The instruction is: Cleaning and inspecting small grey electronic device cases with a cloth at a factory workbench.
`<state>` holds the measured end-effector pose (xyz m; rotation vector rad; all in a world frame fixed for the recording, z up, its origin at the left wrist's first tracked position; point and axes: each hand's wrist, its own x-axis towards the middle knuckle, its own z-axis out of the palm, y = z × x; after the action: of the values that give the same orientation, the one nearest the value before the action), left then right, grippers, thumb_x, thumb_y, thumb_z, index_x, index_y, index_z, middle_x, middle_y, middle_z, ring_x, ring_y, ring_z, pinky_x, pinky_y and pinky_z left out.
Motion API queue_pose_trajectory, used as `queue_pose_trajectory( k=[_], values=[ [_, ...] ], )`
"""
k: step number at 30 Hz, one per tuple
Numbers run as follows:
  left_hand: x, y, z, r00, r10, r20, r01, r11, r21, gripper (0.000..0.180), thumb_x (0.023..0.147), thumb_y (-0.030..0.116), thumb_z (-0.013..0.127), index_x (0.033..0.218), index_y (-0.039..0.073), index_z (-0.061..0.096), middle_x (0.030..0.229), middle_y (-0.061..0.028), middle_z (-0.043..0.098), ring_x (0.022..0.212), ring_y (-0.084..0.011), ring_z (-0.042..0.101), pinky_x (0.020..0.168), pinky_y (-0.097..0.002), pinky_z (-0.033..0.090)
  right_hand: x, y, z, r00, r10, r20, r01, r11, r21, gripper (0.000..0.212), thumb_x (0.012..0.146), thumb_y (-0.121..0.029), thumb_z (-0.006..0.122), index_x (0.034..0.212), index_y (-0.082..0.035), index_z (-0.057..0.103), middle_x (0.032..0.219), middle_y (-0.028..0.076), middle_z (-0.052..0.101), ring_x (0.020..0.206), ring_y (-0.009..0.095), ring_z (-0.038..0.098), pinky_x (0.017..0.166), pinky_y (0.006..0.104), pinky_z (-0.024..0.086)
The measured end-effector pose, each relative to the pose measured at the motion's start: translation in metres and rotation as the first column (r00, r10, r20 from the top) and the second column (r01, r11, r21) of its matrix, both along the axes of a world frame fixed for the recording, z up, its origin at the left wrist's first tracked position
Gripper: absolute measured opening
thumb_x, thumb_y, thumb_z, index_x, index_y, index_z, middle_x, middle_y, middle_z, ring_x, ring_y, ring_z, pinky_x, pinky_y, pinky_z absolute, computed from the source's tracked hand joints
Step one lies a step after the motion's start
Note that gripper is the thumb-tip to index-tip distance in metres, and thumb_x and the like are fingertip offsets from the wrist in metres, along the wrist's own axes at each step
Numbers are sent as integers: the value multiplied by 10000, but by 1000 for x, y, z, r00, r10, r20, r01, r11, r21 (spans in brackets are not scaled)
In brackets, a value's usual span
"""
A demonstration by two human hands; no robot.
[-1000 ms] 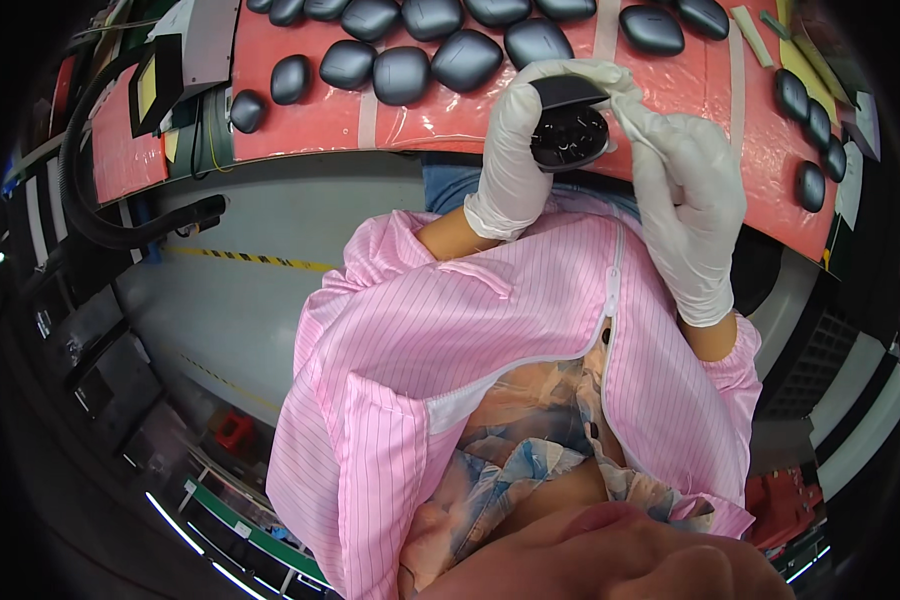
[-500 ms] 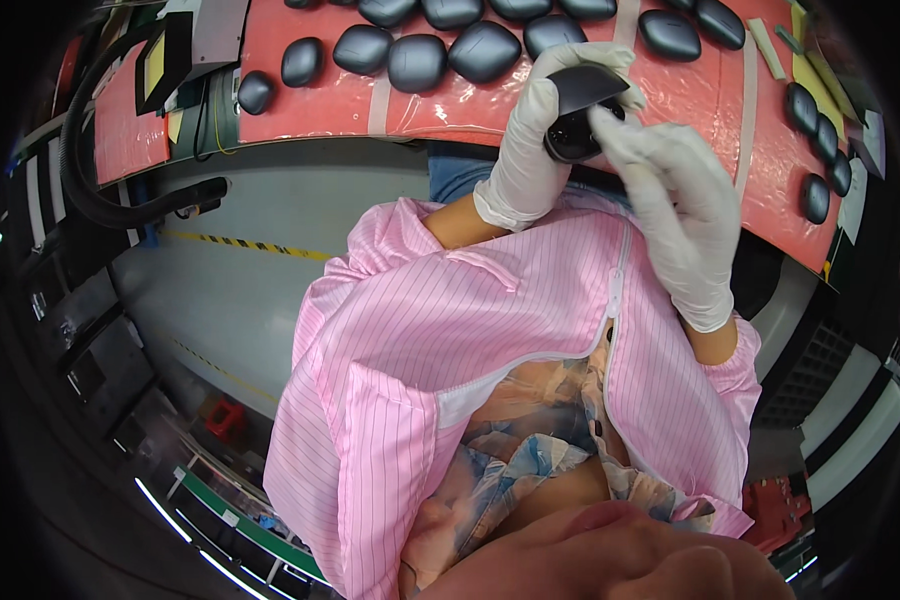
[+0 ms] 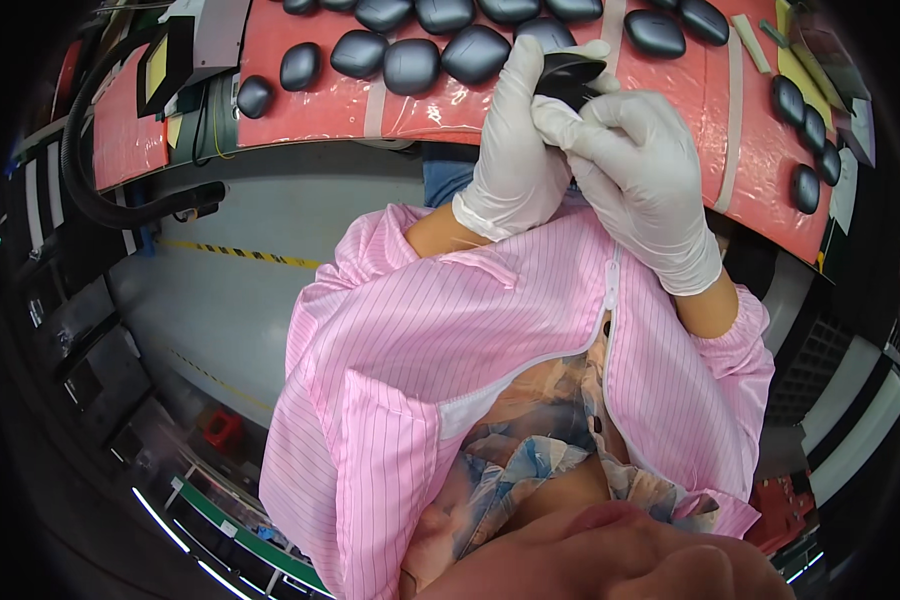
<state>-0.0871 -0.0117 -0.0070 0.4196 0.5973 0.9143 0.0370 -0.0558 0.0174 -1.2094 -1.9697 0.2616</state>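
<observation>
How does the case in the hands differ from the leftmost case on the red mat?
The held case is up in the left hand, partly covered by the right hand; the leftmost case lies on the red mat, uncovered. The held case looks open, the leftmost case closed. Both are dark and rounded.

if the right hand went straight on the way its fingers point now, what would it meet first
Most likely the dark case held in the left hand; the right hand overlaps it in view, though depth leaves actual contact unclear.
</observation>
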Motion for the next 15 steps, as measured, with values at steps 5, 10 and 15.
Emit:
queue_pose_trajectory(
  k=[5, 10, 15],
  values=[
    [-2, 6, -3, 1000, -13, -11, 12, 999, -40, 615, 977, 569, 364, 1063, 9, 603, 895, -86, 656, 741, -197, 630, 555, -292, 459, 23, -18, -17, 986, -168, 15, 169, 981, -93, 260, 758, 26, 669, 989, -90, 699, 769, 56, 585, 733, 225, 562, 640, 333, 455],
    [0, 7, 0, 981, -182, 62, 190, 966, -176, 644, 969, 597, 342, 1035, 9, 596, 921, -117, 664, 767, -242, 645, 538, -292, 477, 47, -13, -23, 873, -239, -424, 232, 970, -69, 223, 810, 86, 616, 1002, -9, 680, 906, 77, 661, 790, 202, 601, 700, 293, 485],
    [6, 0, 3, 952, -300, 63, 306, 945, -117, 589, 996, 543, 327, 1031, 18, 592, 874, -86, 641, 748, -182, 637, 537, -280, 472, 43, 19, 12, 924, -20, 383, -40, 988, 147, 312, 730, 39, 656, 1011, -96, 683, 930, 92, 597, 880, 258, 587, 734, 339, 486]
  ],
)
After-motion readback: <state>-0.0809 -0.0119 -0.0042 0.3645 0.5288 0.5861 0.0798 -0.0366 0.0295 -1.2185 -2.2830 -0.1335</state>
